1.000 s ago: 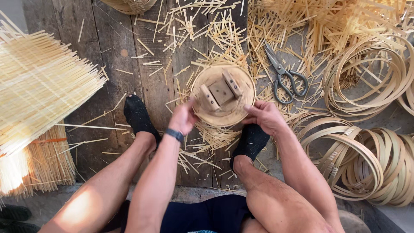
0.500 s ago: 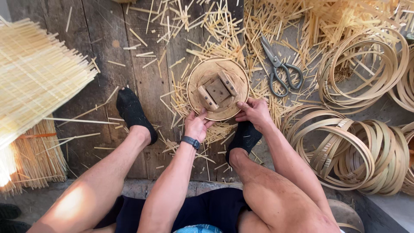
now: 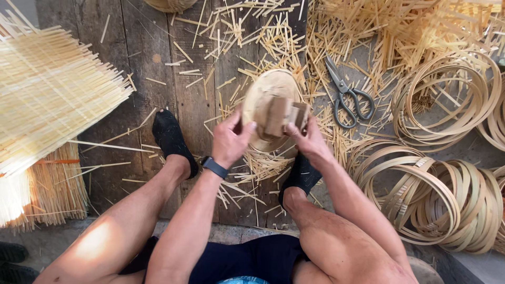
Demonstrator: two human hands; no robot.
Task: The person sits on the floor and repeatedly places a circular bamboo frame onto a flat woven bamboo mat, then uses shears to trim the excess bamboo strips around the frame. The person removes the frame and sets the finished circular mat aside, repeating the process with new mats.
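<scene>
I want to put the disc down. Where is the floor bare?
Barest are the dark planks between the mat and the left foot. Around the scissors and under the disc, offcuts lie thick. The hoops fill the right side.

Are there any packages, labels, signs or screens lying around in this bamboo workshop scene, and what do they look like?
No packages, labels or signs show.
Wrist device: on the left wrist, a dark band with a small dark rectangular face; whether it is a lit screen cannot be told.
</scene>
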